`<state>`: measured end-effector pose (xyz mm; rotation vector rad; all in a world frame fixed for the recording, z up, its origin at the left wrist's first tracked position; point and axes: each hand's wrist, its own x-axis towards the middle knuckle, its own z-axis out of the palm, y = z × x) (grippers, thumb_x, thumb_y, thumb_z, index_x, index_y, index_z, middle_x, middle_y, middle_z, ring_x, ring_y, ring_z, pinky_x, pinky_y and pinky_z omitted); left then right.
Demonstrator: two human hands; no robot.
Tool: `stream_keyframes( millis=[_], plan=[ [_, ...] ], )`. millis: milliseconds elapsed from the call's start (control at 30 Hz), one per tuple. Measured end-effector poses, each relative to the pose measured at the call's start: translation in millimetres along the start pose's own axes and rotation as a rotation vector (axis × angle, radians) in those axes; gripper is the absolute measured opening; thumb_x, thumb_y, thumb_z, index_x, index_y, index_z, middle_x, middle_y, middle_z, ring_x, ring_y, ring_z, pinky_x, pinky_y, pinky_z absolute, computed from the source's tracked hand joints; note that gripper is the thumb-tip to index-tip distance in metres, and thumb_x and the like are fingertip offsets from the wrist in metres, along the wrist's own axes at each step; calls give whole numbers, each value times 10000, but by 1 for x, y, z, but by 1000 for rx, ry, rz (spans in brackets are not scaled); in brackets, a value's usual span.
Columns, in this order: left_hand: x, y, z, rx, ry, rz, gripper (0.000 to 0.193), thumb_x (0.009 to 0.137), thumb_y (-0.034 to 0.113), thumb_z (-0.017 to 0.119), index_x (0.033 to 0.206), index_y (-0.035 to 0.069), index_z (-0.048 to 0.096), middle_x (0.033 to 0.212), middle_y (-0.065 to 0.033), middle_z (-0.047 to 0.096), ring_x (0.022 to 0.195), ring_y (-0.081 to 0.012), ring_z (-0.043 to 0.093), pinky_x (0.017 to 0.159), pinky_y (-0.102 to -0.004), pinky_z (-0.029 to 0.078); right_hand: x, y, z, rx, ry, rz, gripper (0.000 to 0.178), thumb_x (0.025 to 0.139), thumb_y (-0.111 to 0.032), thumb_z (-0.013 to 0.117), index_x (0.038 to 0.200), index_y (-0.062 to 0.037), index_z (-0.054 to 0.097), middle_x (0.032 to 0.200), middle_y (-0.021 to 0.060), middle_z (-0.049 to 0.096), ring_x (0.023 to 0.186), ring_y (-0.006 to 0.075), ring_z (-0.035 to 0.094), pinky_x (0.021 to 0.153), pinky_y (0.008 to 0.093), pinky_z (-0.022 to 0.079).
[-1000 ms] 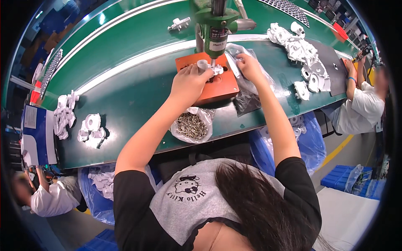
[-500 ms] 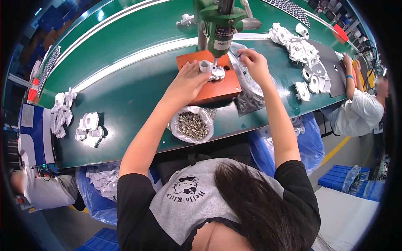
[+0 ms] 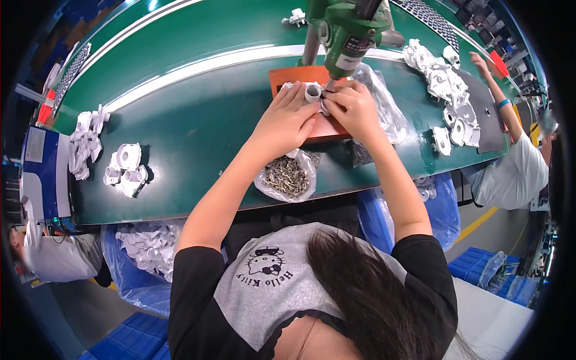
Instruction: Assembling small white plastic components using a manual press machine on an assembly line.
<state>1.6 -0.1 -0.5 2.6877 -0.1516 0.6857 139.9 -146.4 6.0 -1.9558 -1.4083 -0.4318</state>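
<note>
A white plastic housing [image 3: 312,92] with a round tube sits on the orange block [image 3: 282,75], beneath the green press [image 3: 348,45]. My left hand [image 3: 287,117] lies over the housing's left side, fingers bent around it and holding it against the block. My right hand [image 3: 353,108] is at the housing's right side, close under the press tip, with thumb and fingers pinched together. Something small and dark shows at those fingertips, too hidden to name. Much of the housing is covered by both hands. A bag of small metal screws or pins [image 3: 287,178] stands below my left wrist.
A clear plastic bag [image 3: 387,105] lies right of the block. White housings are heaped at the right [image 3: 441,81] and left [image 3: 87,141]. Blue lined bins [image 3: 129,279] stand below the table [image 3: 180,162]. A co-worker's arm [image 3: 507,108] reaches in at the far right.
My right hand has moved left from over the clear bag to the housing under the press tip. My left hand stays on the housing. The whole view has shifted slightly.
</note>
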Motion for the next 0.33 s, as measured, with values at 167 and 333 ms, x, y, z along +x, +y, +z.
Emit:
stream_keyframes(
  millis=[167,333],
  plan=[
    [-1,-5,-1,-67,-26,-19,302,858,200,528,1135,92,575,1335,-177,442,1298,-341,341,1094,-436,244,-1,-16,-12,-73,-112,-76,194,766,-141,644,924,-36,683,897,63,651,881,258,557,786,362,420],
    [0,-6,-1,-89,9,15,321,823,206,557,1118,85,590,1259,-196,500,1255,-334,393,1077,-439,274,-5,-12,-14,460,-149,370,250,810,-210,639,1011,-65,670,1002,126,638,1019,255,508,933,400,346]
  ],
)
